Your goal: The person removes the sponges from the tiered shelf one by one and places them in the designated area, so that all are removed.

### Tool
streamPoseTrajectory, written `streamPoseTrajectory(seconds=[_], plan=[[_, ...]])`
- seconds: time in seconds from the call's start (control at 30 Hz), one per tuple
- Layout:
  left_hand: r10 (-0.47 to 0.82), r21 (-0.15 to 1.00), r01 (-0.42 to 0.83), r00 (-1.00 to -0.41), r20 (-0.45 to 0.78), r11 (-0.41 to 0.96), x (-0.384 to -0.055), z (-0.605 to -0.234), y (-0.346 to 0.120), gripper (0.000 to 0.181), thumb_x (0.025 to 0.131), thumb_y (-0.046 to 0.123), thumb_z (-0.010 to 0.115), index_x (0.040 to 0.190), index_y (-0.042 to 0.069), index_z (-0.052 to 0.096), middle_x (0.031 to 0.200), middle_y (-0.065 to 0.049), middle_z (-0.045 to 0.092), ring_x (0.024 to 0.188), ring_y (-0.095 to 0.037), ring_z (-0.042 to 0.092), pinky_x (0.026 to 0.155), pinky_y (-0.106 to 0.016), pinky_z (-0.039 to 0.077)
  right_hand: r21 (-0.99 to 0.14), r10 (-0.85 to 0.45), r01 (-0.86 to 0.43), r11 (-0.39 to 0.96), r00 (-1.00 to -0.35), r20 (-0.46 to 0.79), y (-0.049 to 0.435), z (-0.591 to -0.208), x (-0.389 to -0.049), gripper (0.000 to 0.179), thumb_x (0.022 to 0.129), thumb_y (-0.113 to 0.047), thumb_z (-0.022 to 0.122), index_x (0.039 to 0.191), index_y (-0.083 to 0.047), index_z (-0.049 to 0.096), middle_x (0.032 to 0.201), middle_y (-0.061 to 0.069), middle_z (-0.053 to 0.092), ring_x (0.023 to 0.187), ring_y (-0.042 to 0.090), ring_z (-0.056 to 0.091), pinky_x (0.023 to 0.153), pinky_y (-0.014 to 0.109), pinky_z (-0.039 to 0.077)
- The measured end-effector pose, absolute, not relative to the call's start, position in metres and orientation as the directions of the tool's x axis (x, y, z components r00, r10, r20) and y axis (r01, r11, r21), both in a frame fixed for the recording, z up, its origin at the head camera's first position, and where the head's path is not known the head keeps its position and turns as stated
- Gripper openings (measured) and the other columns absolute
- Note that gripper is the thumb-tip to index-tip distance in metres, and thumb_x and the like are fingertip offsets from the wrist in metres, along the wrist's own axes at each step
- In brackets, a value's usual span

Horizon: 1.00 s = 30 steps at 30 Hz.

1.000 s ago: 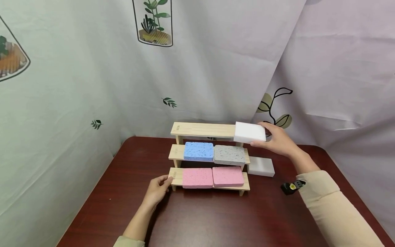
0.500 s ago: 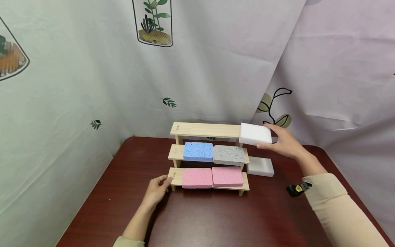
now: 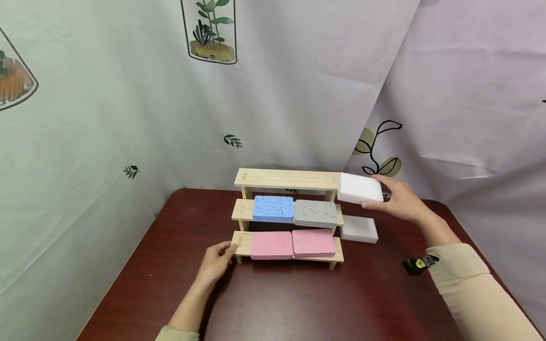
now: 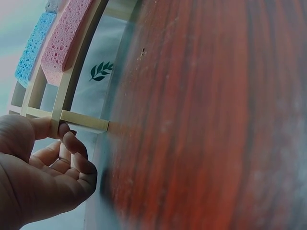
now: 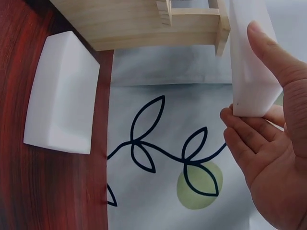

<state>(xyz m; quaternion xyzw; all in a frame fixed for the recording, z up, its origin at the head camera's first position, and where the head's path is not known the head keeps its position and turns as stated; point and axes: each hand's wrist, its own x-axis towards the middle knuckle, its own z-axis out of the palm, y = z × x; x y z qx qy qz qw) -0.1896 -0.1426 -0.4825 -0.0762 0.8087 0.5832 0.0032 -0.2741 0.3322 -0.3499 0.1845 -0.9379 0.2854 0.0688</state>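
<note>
A three-step wooden rack stands on the table. My left hand pinches the left end of its lowest step between thumb and fingers, as the left wrist view also shows. Beside the right end of the top step, my right hand grips a white sponge block by its right side, thumb in front. In the right wrist view, the held block overlaps the rack's end. A blue sponge and a grey sponge lie on the middle step. Two pink sponges sit side by side on the lowest.
A second white block lies on the dark red table, right of the rack and partly behind it. Pale printed curtains hang behind and at the left. A black wrist device sticks out from the right sleeve.
My right hand has moved to the right and slightly down with the white sponge block, off the right part of the top step. My left hand keeps its grip on the lowest step.
</note>
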Motion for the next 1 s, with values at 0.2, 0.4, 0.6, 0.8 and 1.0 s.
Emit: streamPoseTrajectory(seconds=[0.2,0.4,0.6,0.8,1.0], plan=[[-0.118,0.940,-0.140,-0.987,-0.108,0.310,-0.189,-0.481,-0.143,0.032,0.102,0.012,0.061,0.123,-0.012,0.065,0.084,-0.006,0.065,0.073,-0.017,0.054,0.060,-0.024,0.043,-0.516,-0.299,-0.382,0.766,-0.924,0.240,0.339,-0.354,-0.273,0.080,0.081,-0.034,0.087,0.142,0.001,0.050,0.128,0.024,0.061,0.112,0.039,0.063,0.089,0.050,0.051],[-0.117,0.939,-0.143,-0.987,-0.112,0.312,-0.190,-0.481,-0.144,0.032,0.102,0.012,0.061,0.123,-0.012,0.064,0.085,-0.007,0.067,0.073,-0.017,0.054,0.059,-0.023,0.043,-0.493,-0.301,-0.383,0.781,-0.923,0.241,0.346,-0.356,-0.270,0.080,0.079,-0.035,0.088,0.142,-0.002,0.051,0.130,0.024,0.060,0.111,0.039,0.061,0.088,0.054,0.047],[-0.113,0.939,-0.145,-0.987,-0.115,0.311,-0.190,-0.481,-0.144,0.033,0.102,0.013,0.061,0.124,-0.012,0.064,0.086,-0.007,0.067,0.073,-0.017,0.054,0.060,-0.024,0.042,-0.478,-0.285,-0.359,0.801,-0.932,0.222,0.353,-0.361,-0.266,0.080,0.078,-0.036,0.089,0.139,0.001,0.052,0.126,0.026,0.061,0.109,0.039,0.058,0.090,0.056,0.043],[-0.116,0.939,-0.143,-0.987,-0.111,0.312,-0.190,-0.482,-0.144,0.031,0.102,0.012,0.061,0.122,-0.012,0.065,0.086,-0.007,0.067,0.073,-0.017,0.055,0.060,-0.023,0.043,-0.492,-0.282,-0.353,0.796,-0.935,0.215,0.362,-0.371,-0.263,0.083,0.075,-0.035,0.091,0.138,0.003,0.052,0.125,0.026,0.062,0.109,0.039,0.060,0.091,0.055,0.044],[-0.115,0.938,-0.141,-0.987,-0.110,0.317,-0.191,-0.483,-0.144,0.031,0.101,0.012,0.061,0.122,-0.012,0.065,0.086,-0.007,0.067,0.072,-0.017,0.055,0.059,-0.023,0.043,-0.479,-0.285,-0.350,0.805,-0.936,0.207,0.371,-0.381,-0.262,0.086,0.073,-0.036,0.092,0.137,0.005,0.052,0.126,0.026,0.062,0.111,0.040,0.061,0.091,0.050,0.044]])
